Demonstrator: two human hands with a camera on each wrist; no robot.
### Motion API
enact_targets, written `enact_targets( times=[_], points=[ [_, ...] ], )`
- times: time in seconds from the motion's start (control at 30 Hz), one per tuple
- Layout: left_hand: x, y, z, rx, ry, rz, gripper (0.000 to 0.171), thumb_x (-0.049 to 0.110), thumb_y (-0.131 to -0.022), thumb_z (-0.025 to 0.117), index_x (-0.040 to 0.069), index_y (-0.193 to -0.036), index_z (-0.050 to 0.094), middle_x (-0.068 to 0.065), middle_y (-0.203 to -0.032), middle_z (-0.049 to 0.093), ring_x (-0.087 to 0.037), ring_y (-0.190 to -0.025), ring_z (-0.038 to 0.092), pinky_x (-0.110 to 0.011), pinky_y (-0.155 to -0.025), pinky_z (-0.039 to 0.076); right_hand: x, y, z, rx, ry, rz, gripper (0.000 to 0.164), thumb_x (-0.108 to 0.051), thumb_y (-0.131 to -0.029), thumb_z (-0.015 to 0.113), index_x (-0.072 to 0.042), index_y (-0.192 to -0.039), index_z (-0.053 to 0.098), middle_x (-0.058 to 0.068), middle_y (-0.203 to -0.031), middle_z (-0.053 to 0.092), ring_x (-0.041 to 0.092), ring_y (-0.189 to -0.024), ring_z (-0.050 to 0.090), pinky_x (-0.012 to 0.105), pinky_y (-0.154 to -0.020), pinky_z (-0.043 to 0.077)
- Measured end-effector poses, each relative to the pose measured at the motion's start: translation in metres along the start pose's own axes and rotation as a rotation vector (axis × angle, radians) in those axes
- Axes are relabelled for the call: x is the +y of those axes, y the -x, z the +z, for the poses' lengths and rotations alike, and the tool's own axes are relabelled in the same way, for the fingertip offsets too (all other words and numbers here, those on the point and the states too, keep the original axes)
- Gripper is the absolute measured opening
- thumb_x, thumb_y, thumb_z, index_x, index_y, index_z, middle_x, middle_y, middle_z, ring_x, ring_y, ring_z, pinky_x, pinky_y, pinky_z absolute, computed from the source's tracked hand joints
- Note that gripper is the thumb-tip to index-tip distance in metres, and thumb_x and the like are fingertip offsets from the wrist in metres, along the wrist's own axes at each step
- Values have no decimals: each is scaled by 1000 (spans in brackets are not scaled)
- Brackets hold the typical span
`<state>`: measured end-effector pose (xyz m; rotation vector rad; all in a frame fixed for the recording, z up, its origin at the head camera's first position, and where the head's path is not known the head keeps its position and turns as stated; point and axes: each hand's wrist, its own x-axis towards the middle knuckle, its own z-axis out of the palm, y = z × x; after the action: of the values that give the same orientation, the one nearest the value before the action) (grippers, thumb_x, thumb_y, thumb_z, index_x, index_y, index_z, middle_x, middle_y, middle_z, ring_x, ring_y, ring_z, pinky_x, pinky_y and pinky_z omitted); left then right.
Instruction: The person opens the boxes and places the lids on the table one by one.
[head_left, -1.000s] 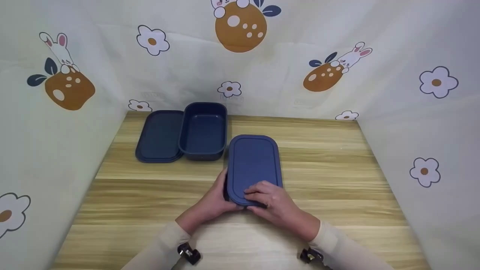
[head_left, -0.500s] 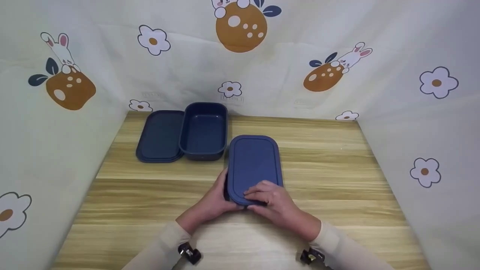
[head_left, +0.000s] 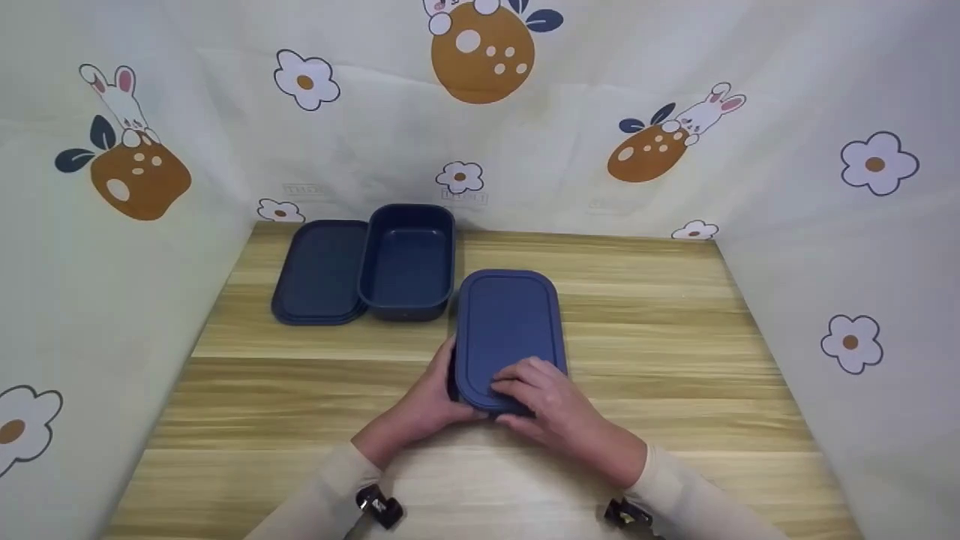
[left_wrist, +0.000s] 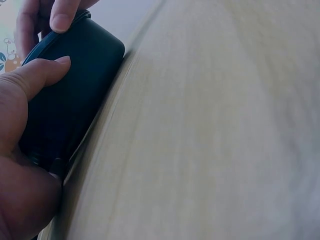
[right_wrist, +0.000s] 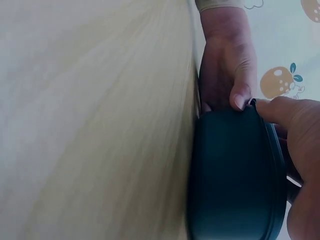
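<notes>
A dark blue rectangular food box (left_wrist: 80, 85) stands on the table in front of me, under a blue lid (head_left: 506, 330). My left hand (head_left: 429, 397) grips the box's near left corner, its thumb (left_wrist: 47, 74) along the front wall. My right hand (head_left: 559, 409) holds the lid at its near edge: bent fingers lie on top and the thumb (right_wrist: 277, 110) is at the rim. In the right wrist view, the lid's rim (right_wrist: 274, 170) runs along the top of the box wall. The inside of this box is hidden by the lid.
An open dark blue box (head_left: 409, 262) stands behind and left of the lidded one, with nothing visible inside. Left of it a second dark lid (head_left: 322, 274) lies flat on the wooden table (head_left: 637, 337). Printed cloth walls (head_left: 360, 142) enclose the table's back and sides.
My right hand has shifted very slightly right at the lid's near edge, its thumb moving a little off the rim. The left hand, both boxes and the other lid stay put.
</notes>
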<state>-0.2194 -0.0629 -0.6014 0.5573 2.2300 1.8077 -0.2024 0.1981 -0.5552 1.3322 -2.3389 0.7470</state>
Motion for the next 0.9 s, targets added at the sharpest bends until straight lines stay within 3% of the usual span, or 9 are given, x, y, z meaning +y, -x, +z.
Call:
enact_targets(
  times=[0.2,0.37,0.6,0.9],
  points=[
    [-1,-1,0,-3,0,12,135,21,-77,103,15,-178,13,-13,-178,29,-29,-162,30,-50,-132,20,-5,1,0,4,118,-43,26,-17,-89,94,-7,-110,82,3,-112,73,22,-102,66,36,-88,55],
    [0,0,0,1,0,8,136,20,-77,103,15,-178,13,-14,-178,29,-30,-163,29,-49,-132,19,-8,0,1,8,151,-15,23,-17,-89,94,-10,-107,84,0,-104,70,21,-94,63,34,-81,53],
    [0,0,1,7,0,13,136,20,-77,103,16,-178,12,-15,-178,29,-31,-163,29,-50,-133,19,-6,3,6,66,98,8,21,-15,-88,94,-10,-106,84,-2,-97,64,19,-88,59,34,-76,51],
    [0,0,1,14,7,19,135,19,-76,103,14,-178,15,-16,-177,31,-32,-162,31,-50,-133,18,-3,4,5,86,-34,70,18,-18,-92,92,-12,-107,86,-4,-97,62,17,-92,58,33,-80,50]
  ],
)
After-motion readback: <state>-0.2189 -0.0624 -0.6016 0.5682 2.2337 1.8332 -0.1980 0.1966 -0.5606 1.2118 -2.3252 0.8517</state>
